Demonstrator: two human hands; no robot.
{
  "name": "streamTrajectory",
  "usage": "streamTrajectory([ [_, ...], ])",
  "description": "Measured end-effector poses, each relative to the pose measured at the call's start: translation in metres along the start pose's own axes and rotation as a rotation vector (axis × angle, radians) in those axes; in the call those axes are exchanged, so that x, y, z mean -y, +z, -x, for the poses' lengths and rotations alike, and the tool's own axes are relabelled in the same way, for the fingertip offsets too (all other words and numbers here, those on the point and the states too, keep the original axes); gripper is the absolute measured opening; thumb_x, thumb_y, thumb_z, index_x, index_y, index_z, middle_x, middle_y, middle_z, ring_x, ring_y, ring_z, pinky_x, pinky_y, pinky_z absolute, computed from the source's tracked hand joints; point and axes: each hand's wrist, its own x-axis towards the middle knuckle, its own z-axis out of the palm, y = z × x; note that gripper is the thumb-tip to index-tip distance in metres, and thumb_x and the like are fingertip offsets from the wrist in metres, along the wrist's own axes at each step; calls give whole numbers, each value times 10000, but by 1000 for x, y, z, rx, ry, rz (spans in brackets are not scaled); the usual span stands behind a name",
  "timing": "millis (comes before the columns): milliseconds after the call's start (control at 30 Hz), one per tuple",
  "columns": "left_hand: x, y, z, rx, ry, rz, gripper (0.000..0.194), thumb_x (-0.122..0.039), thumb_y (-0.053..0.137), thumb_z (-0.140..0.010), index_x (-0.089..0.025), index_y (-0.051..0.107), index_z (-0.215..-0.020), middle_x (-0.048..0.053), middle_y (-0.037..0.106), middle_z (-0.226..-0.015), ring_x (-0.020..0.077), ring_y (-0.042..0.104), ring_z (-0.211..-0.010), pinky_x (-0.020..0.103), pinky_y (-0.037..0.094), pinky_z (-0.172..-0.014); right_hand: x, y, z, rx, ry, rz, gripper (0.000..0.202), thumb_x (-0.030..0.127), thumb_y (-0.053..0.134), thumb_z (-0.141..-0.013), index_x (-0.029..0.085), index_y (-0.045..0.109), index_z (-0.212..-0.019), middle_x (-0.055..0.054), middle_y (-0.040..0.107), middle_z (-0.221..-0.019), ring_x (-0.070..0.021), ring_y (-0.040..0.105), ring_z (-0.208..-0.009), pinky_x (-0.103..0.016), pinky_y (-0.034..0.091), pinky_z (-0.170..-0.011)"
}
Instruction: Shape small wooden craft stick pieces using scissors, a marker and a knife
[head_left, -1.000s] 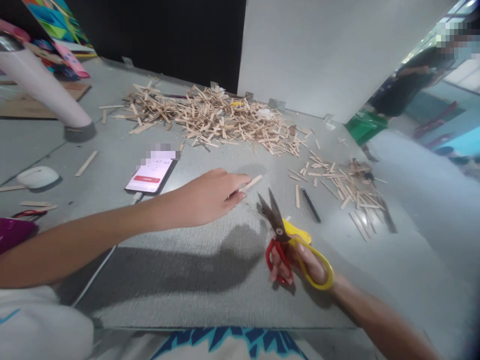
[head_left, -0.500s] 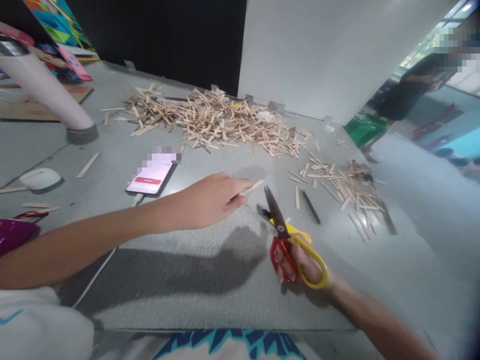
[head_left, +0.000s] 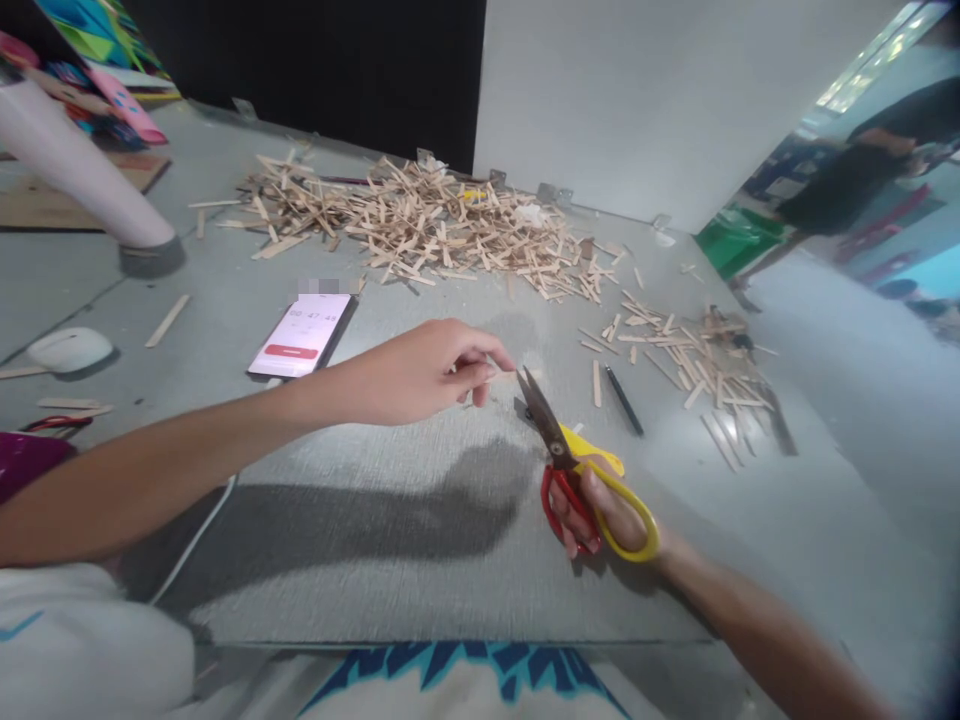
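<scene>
My left hand [head_left: 442, 372] pinches a short thin wooden stick [head_left: 517, 376] between thumb and fingers, above the middle of the grey table. Around the handles of a pair of scissors [head_left: 553, 440], one red and one yellow, my right hand [head_left: 600, 510] is closed. The scissor blades are slightly parted and point up and left, their tips at the stick. Whether the blades touch the wood I cannot tell. Partly hidden behind the scissors lies a yellow and black tool [head_left: 592, 447]. A dark pen [head_left: 624, 400] rests to the right of the blades.
A large heap of wooden sticks [head_left: 427, 215] lies along the back panel, with a smaller scatter [head_left: 694, 360] at right. A phone [head_left: 304, 335] on a white cable, a white mouse [head_left: 71, 350] and a tall pale bottle [head_left: 90, 160] are at left. A person [head_left: 862, 170] stands beyond.
The stick has turned from slanting upward to nearly level. My left fingers have bent more around it, and the scissor blades have opened slightly, with their tips now by the stick.
</scene>
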Motion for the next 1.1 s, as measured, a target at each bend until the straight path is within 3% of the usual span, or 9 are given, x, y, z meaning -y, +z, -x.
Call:
streamTrajectory([
  [367, -1, 1, 1, -53, 6, 50, 278, -298, 548, -1084, -226, 765, -1241, 29, 831, -972, 171, 744, -791, 254, 494, -632, -5, -4, 4, 53, -18, -10, 606, 755, 507, -1087, 193, 604, -881, 85, 474, -502, -87, 416, -350, -226, 568, -455],
  [533, -2, 3, 1, -121, 45, 42, 232, -308, 628, -1052, -224, 790, -1195, 30, 842, -1014, 178, 770, -873, 270, 537, -732, -5, -5, 4, 48, -28, 6, 606, 759, 504, -1083, 194, 599, -883, 88, 468, -513, -83, 414, -358, -226, 573, -458],
  [700, -13, 5, 5, -285, 89, 1, 170, -363, 742, -1001, -237, 846, -1045, 14, 844, -952, 170, 745, -815, 277, 534, -705, -3, 2, 7, -31, -77, 96, 641, 825, 570, -1012, 197, 613, -885, 77, 478, -515, -98, 441, -374, -241, 548, -430],
  [867, -27, 6, 15, -260, 136, 246, 237, -376, 679, -1048, -229, 857, -1101, 13, 856, -929, 144, 762, -769, 257, 599, -656, 4, 5, 10, -100, -170, 241, 617, 814, 653, -967, 205, 628, -867, 46, 522, -585, -105, 456, -409, -265, 519, -429],
  [1100, -36, 9, 23, -303, 126, 245, 171, -298, 703, -983, -262, 815, -1108, -46, 848, -938, 102, 771, -779, 233, 629, -746, 15, 3, 8, -45, -230, 418, 630, 801, 580, -1012, 207, 637, -812, -2, 557, -587, -150, 533, -496, -281, 507, -468],
])
